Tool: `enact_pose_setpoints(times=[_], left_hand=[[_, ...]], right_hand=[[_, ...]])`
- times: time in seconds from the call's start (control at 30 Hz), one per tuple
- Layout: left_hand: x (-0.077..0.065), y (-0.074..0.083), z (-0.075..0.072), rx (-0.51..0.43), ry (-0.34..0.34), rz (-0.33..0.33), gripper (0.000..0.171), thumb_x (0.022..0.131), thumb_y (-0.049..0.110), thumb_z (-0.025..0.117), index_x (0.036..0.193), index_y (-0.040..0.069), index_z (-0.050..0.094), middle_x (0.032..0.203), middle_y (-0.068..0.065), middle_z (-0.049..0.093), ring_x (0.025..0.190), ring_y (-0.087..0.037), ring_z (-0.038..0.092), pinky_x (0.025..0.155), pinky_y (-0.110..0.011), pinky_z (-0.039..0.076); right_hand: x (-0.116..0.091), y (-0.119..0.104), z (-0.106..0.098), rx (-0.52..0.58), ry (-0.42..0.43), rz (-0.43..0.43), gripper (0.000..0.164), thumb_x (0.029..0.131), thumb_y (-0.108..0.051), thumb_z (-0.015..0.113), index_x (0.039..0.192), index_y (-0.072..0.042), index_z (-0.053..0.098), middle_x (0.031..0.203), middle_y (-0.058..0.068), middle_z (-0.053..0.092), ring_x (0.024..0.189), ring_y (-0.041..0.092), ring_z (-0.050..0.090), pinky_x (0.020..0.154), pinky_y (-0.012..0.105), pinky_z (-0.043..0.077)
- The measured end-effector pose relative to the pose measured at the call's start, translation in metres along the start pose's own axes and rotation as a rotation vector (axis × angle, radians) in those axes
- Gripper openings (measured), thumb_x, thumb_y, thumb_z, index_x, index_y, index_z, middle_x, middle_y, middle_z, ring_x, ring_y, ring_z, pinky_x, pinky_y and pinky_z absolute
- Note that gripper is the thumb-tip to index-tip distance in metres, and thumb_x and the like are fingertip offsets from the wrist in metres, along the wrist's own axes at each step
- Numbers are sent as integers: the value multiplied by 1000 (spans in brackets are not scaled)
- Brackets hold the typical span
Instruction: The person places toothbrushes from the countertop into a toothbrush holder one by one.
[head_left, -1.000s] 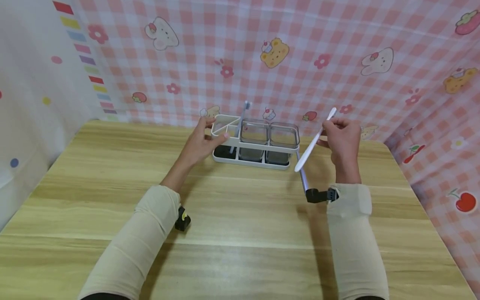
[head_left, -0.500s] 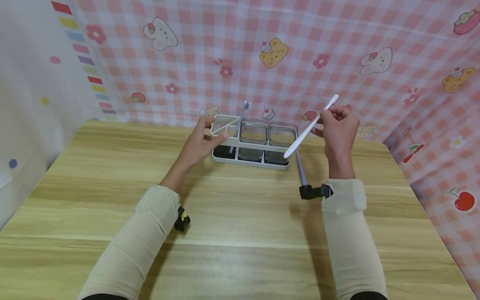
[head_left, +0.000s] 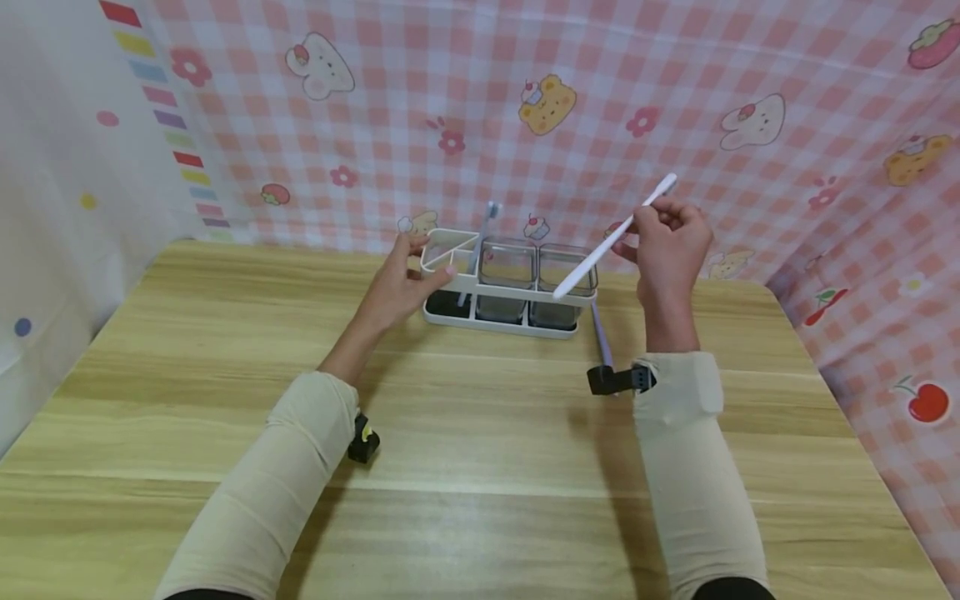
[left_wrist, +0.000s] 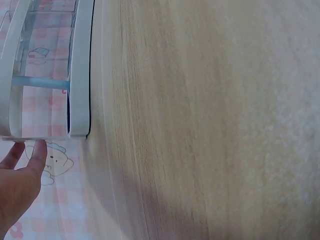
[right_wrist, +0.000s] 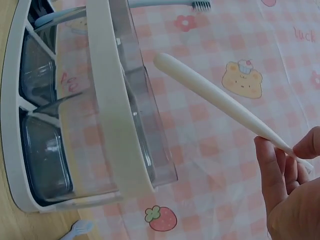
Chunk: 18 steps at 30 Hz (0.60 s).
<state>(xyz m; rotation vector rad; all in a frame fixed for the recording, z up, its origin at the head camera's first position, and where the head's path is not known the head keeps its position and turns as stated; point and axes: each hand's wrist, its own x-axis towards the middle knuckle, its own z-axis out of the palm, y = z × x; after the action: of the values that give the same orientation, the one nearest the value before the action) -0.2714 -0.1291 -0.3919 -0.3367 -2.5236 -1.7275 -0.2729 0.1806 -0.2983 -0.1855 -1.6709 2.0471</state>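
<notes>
A white toothbrush holder (head_left: 517,331) stands at the back of the table, with two clear cups (head_left: 567,271) in its right part. My left hand (head_left: 397,283) holds the holder's left end between thumb and fingers. A light blue toothbrush (left_wrist: 40,82) leans upright in the holder's left part, bristles up. My right hand (head_left: 675,254) pinches a white toothbrush (right_wrist: 215,97) near its head. Its handle slants down and left, its end over the right cup in the head view. The right wrist view shows that handle end apart from the cups.
A purple toothbrush (head_left: 602,333) lies on the wooden table (head_left: 480,467) right of the holder, partly hidden by the right wrist's camera (head_left: 611,380). A pink checked cloth (head_left: 405,100) hangs directly behind the table.
My right hand has moved left and slightly up with the white toothbrush, bringing its handle end from beside the holder to over the right cup. The left hand has stayed on the holder.
</notes>
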Motion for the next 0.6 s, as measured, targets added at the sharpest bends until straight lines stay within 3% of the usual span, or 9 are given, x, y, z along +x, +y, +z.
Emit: enact_pose_setpoints(times=[0.33,0.6], left_hand=[[1,-1,0,0,1,-7,68,96,34,70,148,6,37,147,-21,45,108,-35,61,87,-43,53],[0,1,0,2,0,-10,68,96,34,71,148,7,37,147,-20,45,109,-35,60,88,-44,53]], right_hand=[[-2,-3,14,32,10,2,8,93,8,59,98,2,61,85,13,55,52,15,61,54,28,58],[-4,0,23,24,-16,-23,11,92,8,58,94,-2,61,88,11,56,63,15,62,55,27,58]])
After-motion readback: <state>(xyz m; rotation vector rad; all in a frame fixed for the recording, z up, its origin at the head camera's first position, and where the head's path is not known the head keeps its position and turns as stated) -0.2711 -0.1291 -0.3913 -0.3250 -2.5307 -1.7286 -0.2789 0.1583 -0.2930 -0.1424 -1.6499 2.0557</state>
